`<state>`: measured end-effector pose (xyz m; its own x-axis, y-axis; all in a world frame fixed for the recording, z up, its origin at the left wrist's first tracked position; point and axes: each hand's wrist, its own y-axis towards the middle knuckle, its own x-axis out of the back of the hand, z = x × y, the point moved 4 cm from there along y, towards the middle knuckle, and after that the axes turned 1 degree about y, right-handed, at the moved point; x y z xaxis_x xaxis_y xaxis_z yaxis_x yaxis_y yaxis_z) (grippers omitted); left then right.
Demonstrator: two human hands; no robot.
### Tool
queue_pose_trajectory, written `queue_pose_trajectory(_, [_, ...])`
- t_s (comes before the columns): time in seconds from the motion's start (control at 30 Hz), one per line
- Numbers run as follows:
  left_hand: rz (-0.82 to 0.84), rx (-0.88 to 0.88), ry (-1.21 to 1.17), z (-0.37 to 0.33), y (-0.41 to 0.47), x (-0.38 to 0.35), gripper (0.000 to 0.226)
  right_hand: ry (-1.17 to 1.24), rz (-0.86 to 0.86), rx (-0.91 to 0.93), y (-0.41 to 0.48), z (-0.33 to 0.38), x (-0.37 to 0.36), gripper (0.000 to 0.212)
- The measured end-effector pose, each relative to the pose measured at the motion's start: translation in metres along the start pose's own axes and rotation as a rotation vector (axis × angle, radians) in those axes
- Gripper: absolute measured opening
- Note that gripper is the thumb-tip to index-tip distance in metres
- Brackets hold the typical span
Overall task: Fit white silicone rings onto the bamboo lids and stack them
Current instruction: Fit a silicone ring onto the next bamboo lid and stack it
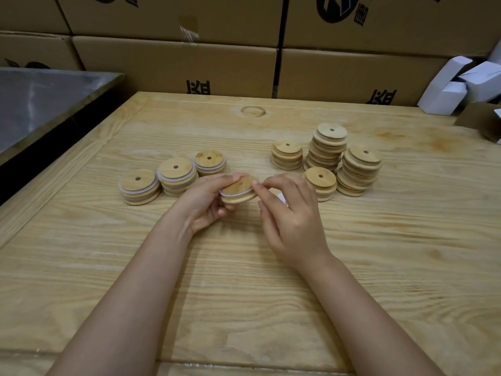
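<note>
Hands fitting a ring on a lid

Left hand (206, 204) grips a tilted bamboo lid (240, 188) over the middle of the desk (244, 280). Right hand (291, 217) pinches the white silicone ring (230, 194) at the lid's right edge. Three ringed stacks (176, 175) stand just left of the hands, and four bare-lid stacks (326, 147) stand to the right. Cardboard boxes (176, 66) line the desk's far edge.

One bamboo lid (240, 189) was held just over the table (271, 294).
The left hand (208, 202) gripped the lid, the right hand (287, 213) pinched its white ring (233, 194) at the edge; ringed stacks (176, 176) stood at left, plain stacks (328, 149) at right.
</note>
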<state>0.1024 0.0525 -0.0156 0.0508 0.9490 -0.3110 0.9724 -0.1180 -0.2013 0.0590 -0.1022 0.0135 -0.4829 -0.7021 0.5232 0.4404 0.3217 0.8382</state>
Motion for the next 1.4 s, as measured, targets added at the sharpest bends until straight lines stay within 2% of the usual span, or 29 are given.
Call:
queue_pose_trajectory(0.13, [-0.033,-0.068,0.066,-0.001,0.0,0.002,0.02,0.04,-0.051,-0.133,-0.002,-0.01,0.004,0.024])
queue_pose_trajectory(0.37, [-0.396,-0.359,0.179,-0.019,-0.01,0.016,0.027,0.062,-0.077,-0.24,-0.004,-0.02,0.003,0.022])
queue_pose_trajectory(0.5, [-0.672,-0.597,0.024,-0.039,-0.024,0.041,0.027,0.073,-0.073,-0.269,-0.004,-0.022,0.002,0.024])
queue_pose_trajectory(0.57, [-0.869,-0.695,-0.006,-0.048,-0.035,0.064,0.021,0.072,-0.072,-0.277,-0.005,-0.023,0.002,0.024])
queue_pose_trajectory(0.67, [-1.156,-0.765,0.046,-0.052,-0.05,0.098,0.018,0.072,-0.072,-0.278,-0.005,-0.022,0.002,0.024])
queue_pose_trajectory(0.73, [-1.244,-0.766,0.062,-0.05,-0.054,0.113,0.024,0.076,-0.077,-0.281,-0.005,-0.023,0.002,0.025])
queue_pose_trajectory(1.13, [-1.313,-0.472,0.226,-0.029,-0.043,0.138,0.026,0.085,-0.073,-0.304,-0.004,-0.023,0.003,0.025])
queue_pose_trajectory(1.4, [-1.336,-0.416,0.34,-0.029,-0.041,0.137,0.03,0.103,-0.063,-0.31,-0.004,-0.023,0.001,0.026])
